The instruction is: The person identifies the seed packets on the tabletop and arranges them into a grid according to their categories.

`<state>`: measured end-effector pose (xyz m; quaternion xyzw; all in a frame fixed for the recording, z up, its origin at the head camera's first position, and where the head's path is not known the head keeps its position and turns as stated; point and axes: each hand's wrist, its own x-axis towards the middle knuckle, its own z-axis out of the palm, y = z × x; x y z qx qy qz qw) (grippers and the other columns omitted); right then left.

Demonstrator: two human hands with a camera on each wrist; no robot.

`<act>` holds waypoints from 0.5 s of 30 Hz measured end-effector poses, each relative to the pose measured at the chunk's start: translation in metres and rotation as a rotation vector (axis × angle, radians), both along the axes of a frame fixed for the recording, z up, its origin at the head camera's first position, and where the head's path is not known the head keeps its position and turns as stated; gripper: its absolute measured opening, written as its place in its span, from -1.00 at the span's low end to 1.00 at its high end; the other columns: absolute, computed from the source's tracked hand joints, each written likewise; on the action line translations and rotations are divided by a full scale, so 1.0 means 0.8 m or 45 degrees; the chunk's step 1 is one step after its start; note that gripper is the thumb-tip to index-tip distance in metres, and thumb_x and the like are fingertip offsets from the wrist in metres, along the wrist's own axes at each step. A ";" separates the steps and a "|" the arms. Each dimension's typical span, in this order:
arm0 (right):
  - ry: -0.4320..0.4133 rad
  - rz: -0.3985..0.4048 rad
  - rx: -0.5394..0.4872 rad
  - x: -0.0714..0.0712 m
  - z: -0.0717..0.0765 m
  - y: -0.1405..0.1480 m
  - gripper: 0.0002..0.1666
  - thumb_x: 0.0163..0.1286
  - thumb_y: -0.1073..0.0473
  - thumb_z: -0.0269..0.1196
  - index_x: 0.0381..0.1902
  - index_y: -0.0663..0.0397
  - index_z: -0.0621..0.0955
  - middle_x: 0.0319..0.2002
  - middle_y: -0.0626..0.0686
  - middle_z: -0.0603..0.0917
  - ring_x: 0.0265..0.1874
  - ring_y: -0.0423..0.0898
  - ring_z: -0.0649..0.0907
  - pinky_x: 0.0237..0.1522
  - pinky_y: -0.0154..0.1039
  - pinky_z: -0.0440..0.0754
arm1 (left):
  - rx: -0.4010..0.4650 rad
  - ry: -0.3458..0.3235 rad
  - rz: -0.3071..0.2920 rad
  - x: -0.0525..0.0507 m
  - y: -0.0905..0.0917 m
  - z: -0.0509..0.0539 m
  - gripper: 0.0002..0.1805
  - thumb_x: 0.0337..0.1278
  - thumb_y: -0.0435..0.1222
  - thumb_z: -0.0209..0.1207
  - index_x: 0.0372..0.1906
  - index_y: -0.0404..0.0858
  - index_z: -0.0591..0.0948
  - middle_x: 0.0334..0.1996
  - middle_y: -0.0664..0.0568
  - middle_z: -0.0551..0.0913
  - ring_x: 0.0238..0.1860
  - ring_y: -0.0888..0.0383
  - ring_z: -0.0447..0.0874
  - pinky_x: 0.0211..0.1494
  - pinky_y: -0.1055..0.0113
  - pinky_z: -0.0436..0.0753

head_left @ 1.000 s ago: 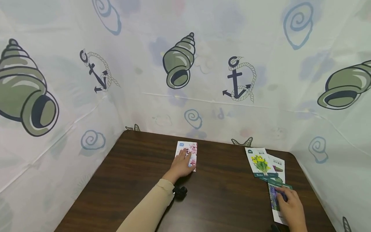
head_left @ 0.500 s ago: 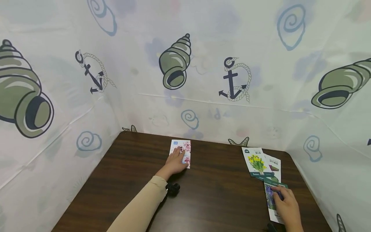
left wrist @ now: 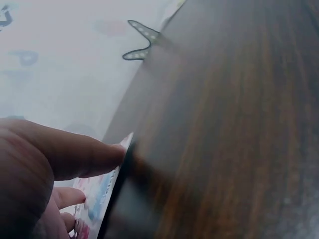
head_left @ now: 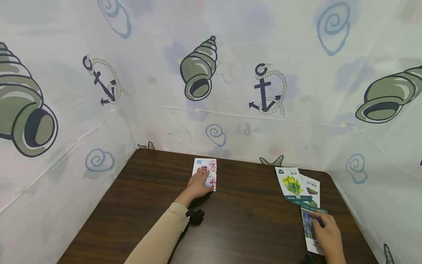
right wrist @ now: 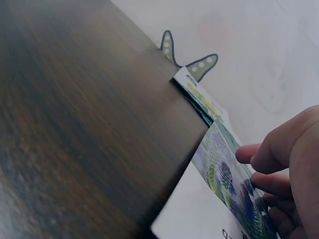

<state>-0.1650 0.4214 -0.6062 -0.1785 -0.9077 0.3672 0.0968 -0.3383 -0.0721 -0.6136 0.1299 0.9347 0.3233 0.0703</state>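
Observation:
At the table's far middle lies a white seed packet with pink blossoms (head_left: 212, 176). My left hand (head_left: 199, 183) rests on it with fingers stretched out; in the left wrist view the thumb (left wrist: 94, 158) touches the packet's edge. On the right, a seed packet with purple flowers (head_left: 308, 224) lies under my right hand (head_left: 329, 234). The fingertips touch its face in the right wrist view, fingers slightly bent, not gripping it. Just beyond are a yellow-flower seed packet (head_left: 291, 183) and, partly beneath that one, another white-and-green packet (head_left: 315, 187).
The dark wooden table (head_left: 250, 216) ends at a pale printed cloth wall (head_left: 237, 91) at the back and on both sides. A black wrist strap device (head_left: 196, 217) sits at my left wrist, below the light sleeve (head_left: 161, 234).
The view has shifted slightly, so everything appears a little further left. Both hands stay on their packets, and the packets keep their places on the table.

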 end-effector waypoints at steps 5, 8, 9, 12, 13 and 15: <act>0.020 0.047 0.011 0.001 0.001 -0.004 -0.64 0.58 0.29 0.16 0.20 0.30 0.72 0.49 0.40 0.46 0.52 0.47 0.40 0.50 0.47 0.31 | 0.053 0.011 0.037 0.004 -0.004 0.003 -0.06 0.30 -0.11 0.39 0.68 -0.33 0.30 0.80 -0.26 -0.04 0.83 -0.24 -0.26 0.82 -0.27 -0.11; 0.017 0.090 0.050 -0.001 0.004 -0.004 -0.64 0.56 0.31 0.17 0.18 0.34 0.72 0.47 0.44 0.44 0.47 0.48 0.41 0.47 0.46 0.33 | 0.064 0.022 0.032 0.007 -0.005 0.001 -0.08 0.34 -0.08 0.37 0.68 -0.31 0.30 0.81 -0.23 -0.05 0.83 -0.24 -0.27 0.81 -0.31 -0.12; 0.005 0.102 0.070 -0.002 0.006 -0.004 -0.64 0.56 0.31 0.17 0.18 0.33 0.72 0.46 0.45 0.44 0.46 0.48 0.42 0.46 0.46 0.34 | 0.077 0.035 0.026 0.008 -0.005 0.003 -0.09 0.35 -0.08 0.37 0.68 -0.32 0.31 0.80 -0.24 -0.04 0.82 -0.27 -0.26 0.80 -0.34 -0.11; -0.049 0.139 0.105 -0.003 0.011 -0.006 -0.61 0.55 0.30 0.17 0.21 0.34 0.70 0.45 0.48 0.41 0.46 0.49 0.40 0.47 0.48 0.31 | 0.082 0.067 0.005 0.013 -0.005 0.007 -0.11 0.39 -0.10 0.35 0.67 -0.34 0.31 0.80 -0.25 -0.01 0.82 -0.30 -0.22 0.78 -0.36 -0.08; -0.067 0.147 0.111 -0.003 0.013 -0.007 -0.60 0.54 0.29 0.17 0.22 0.35 0.69 0.44 0.48 0.41 0.46 0.49 0.39 0.48 0.48 0.30 | 0.078 0.076 -0.003 0.015 -0.006 0.009 -0.12 0.40 -0.11 0.34 0.67 -0.35 0.31 0.79 -0.25 0.00 0.81 -0.31 -0.20 0.78 -0.36 -0.07; -0.086 0.163 0.131 -0.003 0.015 -0.009 -0.59 0.52 0.30 0.19 0.23 0.35 0.69 0.43 0.51 0.41 0.44 0.51 0.40 0.47 0.50 0.31 | 0.076 0.088 -0.014 0.017 -0.006 0.012 -0.14 0.41 -0.13 0.34 0.67 -0.38 0.32 0.79 -0.28 0.02 0.81 -0.33 -0.18 0.78 -0.35 -0.07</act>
